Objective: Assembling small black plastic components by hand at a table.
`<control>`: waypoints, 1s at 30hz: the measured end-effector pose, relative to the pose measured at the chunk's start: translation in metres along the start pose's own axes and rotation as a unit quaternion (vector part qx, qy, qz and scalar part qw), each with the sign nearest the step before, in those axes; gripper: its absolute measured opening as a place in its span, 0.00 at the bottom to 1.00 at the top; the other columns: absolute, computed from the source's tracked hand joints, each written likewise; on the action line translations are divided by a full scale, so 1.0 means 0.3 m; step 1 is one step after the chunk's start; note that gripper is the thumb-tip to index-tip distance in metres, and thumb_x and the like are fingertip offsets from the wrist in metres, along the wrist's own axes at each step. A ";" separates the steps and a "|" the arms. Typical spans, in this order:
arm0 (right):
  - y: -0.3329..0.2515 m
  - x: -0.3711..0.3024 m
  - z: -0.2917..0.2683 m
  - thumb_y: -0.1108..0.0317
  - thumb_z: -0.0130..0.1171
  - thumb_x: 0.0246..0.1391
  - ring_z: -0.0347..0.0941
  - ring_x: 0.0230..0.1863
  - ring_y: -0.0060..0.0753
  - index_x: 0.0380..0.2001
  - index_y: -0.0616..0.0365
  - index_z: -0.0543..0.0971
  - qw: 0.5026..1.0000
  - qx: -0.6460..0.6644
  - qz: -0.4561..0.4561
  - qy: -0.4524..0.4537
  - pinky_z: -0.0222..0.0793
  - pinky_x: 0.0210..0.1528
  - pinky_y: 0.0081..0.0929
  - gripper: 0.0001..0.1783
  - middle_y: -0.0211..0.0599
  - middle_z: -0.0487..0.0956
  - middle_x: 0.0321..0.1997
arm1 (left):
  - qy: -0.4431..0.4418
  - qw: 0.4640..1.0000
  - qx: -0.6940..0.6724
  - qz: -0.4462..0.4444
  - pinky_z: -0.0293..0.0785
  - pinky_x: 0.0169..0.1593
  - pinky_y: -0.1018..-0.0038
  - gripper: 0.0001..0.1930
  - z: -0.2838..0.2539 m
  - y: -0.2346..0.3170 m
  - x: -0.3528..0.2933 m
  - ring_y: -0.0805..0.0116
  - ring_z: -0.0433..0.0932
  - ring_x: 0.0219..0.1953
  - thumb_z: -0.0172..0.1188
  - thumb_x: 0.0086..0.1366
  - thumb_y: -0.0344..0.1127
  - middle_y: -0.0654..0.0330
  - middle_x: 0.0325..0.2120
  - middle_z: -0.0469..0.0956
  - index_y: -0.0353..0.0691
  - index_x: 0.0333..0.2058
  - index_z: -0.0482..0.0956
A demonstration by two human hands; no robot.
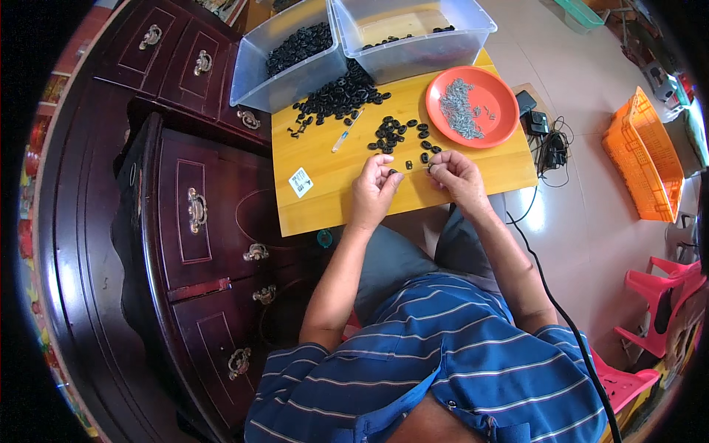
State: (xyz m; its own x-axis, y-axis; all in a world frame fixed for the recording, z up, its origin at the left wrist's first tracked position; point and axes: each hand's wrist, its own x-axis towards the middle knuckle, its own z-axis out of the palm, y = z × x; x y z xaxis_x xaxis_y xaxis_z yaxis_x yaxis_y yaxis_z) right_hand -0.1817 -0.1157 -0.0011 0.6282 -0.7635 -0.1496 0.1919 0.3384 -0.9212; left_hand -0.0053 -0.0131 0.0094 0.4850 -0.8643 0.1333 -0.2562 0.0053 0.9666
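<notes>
My left hand (pixel 374 190) is closed in a pinch, a small black oval part (pixel 393 171) between thumb and fingertips. Close by on the right, my right hand (pixel 459 179) is also closed, its fingertips pinched on a tiny dark piece that I cannot make out well. Between the two hands a small black part (pixel 408 165) lies on the yellow wooden table (pixel 317 207). Just beyond my fingers is a loose group of black oval rings (pixel 388 133). Small grey metal pieces (pixel 459 107) fill part of an orange-red plate (pixel 504 133) beyond my right hand.
At the table's far edge stand two clear plastic bins (pixel 292 85) with black parts, and a larger pile (pixel 336 100) spreads before them. A pen (pixel 346 134) and a white label (pixel 300 182) lie at left. Dark drawers (pixel 210 207) border the left; an orange basket (pixel 642 162) stands right.
</notes>
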 end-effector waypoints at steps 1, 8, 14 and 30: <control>-0.002 -0.002 0.004 0.72 0.57 0.61 0.73 0.32 0.15 0.43 0.61 0.76 1.000 -0.008 -0.002 0.002 0.70 0.37 0.16 0.08 0.26 0.79 0.34 | 0.012 1.000 -0.014 0.005 0.73 0.30 0.81 0.09 0.012 0.006 -0.006 0.82 0.73 0.24 0.65 0.61 0.25 0.65 0.23 0.78 0.35 0.39 0.77; -0.004 -0.008 0.042 0.72 0.57 0.61 0.73 0.33 0.16 0.43 0.61 0.75 0.999 -0.031 -0.014 -0.004 0.70 0.37 0.17 0.08 0.27 0.79 0.34 | -0.006 1.000 -0.005 0.002 0.72 0.30 0.81 0.13 0.004 -0.067 -0.020 0.83 0.73 0.24 0.65 0.60 0.24 0.66 0.24 0.79 0.35 0.44 0.80; -0.003 0.003 0.068 0.73 0.57 0.60 0.73 0.32 0.16 0.42 0.61 0.75 0.999 -0.046 -0.010 -0.009 0.71 0.37 0.17 0.07 0.28 0.79 0.34 | -0.040 0.998 0.037 0.034 0.67 0.27 0.84 0.15 -0.005 -0.017 -0.020 0.85 0.68 0.22 0.64 0.58 0.21 0.70 0.22 0.73 0.36 0.46 0.81; -0.004 0.023 0.093 0.72 0.58 0.60 0.73 0.28 0.16 0.39 0.60 0.76 0.997 -0.062 0.034 0.010 0.70 0.33 0.17 0.06 0.26 0.78 0.29 | -0.064 0.982 -0.169 -0.047 0.70 0.35 0.85 0.14 -0.043 -0.020 -0.015 0.85 0.71 0.29 0.59 0.65 0.25 0.69 0.30 0.76 0.34 0.50 0.78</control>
State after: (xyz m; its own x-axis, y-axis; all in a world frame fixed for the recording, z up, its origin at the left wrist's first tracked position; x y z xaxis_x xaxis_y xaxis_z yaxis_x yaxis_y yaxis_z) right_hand -0.1567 -0.1061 0.0091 0.6212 -0.7523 -0.2195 0.0541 0.3206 -0.9457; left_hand 0.0048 -0.0026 0.0057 0.3788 -0.9249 0.0332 0.0879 0.0717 0.9935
